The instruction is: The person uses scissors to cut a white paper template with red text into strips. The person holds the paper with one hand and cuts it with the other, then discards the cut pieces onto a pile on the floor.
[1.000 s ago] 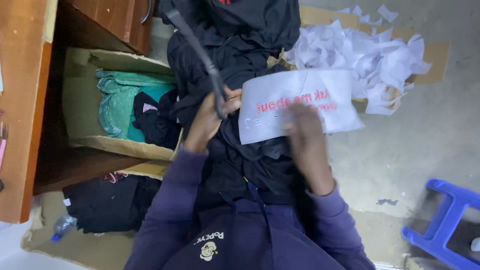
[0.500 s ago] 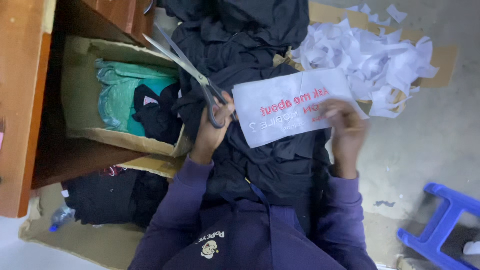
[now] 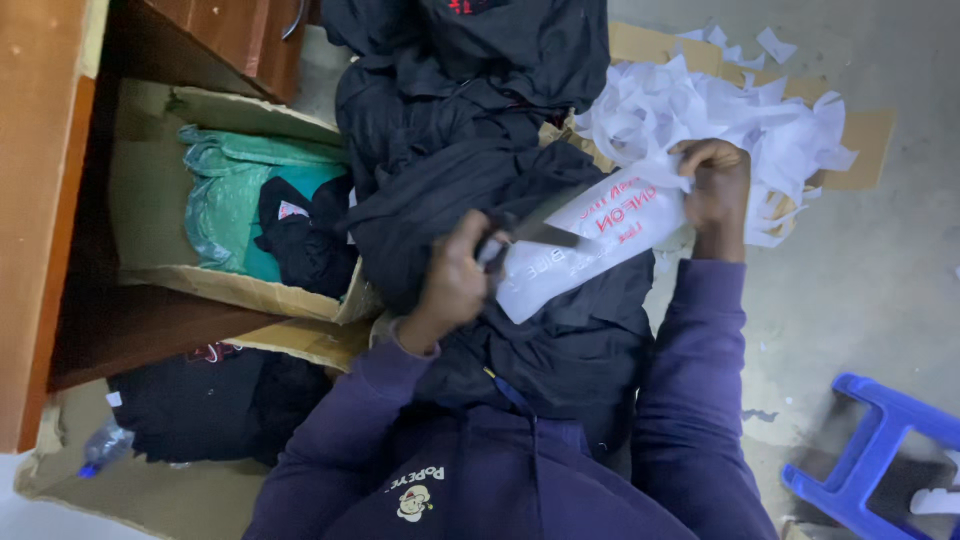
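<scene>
My left hand (image 3: 455, 278) grips a pair of scissors (image 3: 530, 235) whose blades lie across a white sheet with red print (image 3: 600, 235). My right hand (image 3: 715, 190) pinches the far end of that sheet and holds it taut. The sheet hangs over a heap of black garments (image 3: 470, 160) on my lap. Both arms wear purple sleeves.
A pile of white paper scraps (image 3: 700, 110) lies on flattened cardboard (image 3: 860, 150) to the right. On the left an open cardboard box (image 3: 150, 200) holds green and black clothing beside a wooden desk (image 3: 40, 200). A blue plastic stool (image 3: 880, 450) stands at lower right.
The scissors have swung down from pointing up and left onto the sheet. The sheet has turned, and my right hand has moved up to its far end.
</scene>
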